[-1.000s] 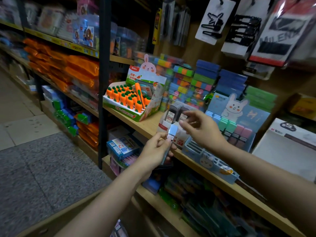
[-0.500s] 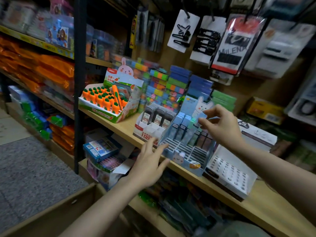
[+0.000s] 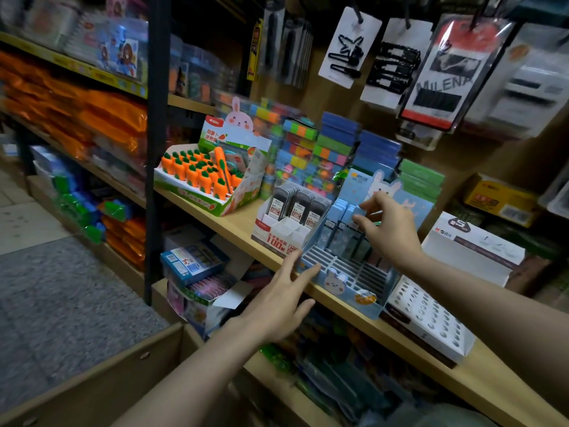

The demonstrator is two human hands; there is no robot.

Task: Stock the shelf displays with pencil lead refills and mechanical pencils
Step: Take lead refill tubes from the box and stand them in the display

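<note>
Head view: right hand [image 3: 389, 229] pinches a blue lead refill [image 3: 358, 211] upright over the blue display box [image 3: 345, 282], slots just below; left hand [image 3: 281, 298], fingers spread, touches the box's near-left corner.

Blue lead-refill case [image 3: 357, 212] upright above blue bunny display box [image 3: 345, 280], wooden shelf [image 3: 400, 337]

Shelf board [image 3: 234, 224]: pale wood, matt, smooth. Upright post [image 3: 157, 149]: black metal, dull. Blue rabbit display box [image 3: 345, 282]: printed card, slight sheen. Grey lead refill cases [image 3: 292, 204]: glossy plastic. Carrot erasers [image 3: 197, 174]: matt, rubbery. Orange packets [image 3: 114, 118]: shiny plastic film. Hanging hair-clip cards [image 3: 349, 46]: white card. Floor [image 3: 61, 303]: grey, speckled, rough.
</note>
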